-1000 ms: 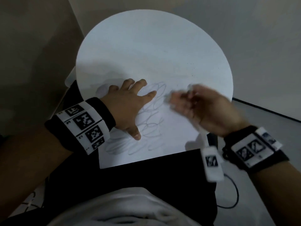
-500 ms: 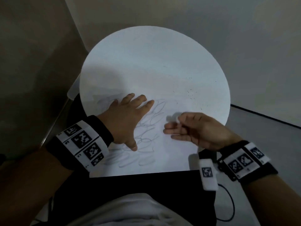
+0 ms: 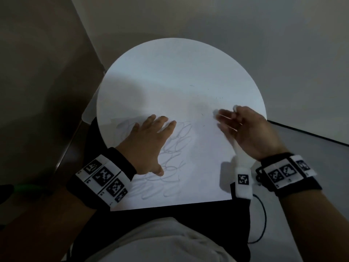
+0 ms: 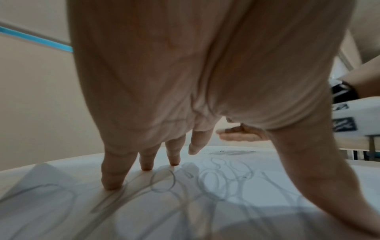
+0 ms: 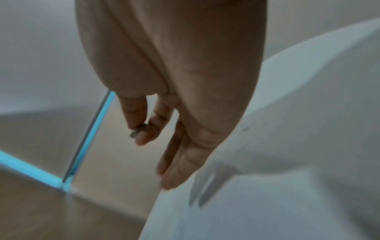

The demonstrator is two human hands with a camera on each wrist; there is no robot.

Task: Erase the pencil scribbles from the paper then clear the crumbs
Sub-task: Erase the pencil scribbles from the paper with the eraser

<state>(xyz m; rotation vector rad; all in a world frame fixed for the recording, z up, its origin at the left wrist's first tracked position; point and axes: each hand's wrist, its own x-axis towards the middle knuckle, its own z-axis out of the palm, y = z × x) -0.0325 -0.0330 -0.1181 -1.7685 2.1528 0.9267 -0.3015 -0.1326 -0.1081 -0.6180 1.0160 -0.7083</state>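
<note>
On the paper (image 3: pixel 198 176), left hand (image 3: pixel 149 146) presses flat beside scribbles (image 3: pixel 175 148); right hand (image 3: pixel 251 131) pinches an eraser (image 3: pixel 235 108).

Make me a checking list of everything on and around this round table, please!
Surface: round white table.
Job's things: paper with pencil scribbles remaining; dark crumbs; small eraser, blurred.
Clutter: nothing seen.
Hands: left hand pressing the paper flat; right hand pinching the eraser, blurred.
Cables: black cable below the right wrist.
Surroundings: plain walls, grey floor.
</note>
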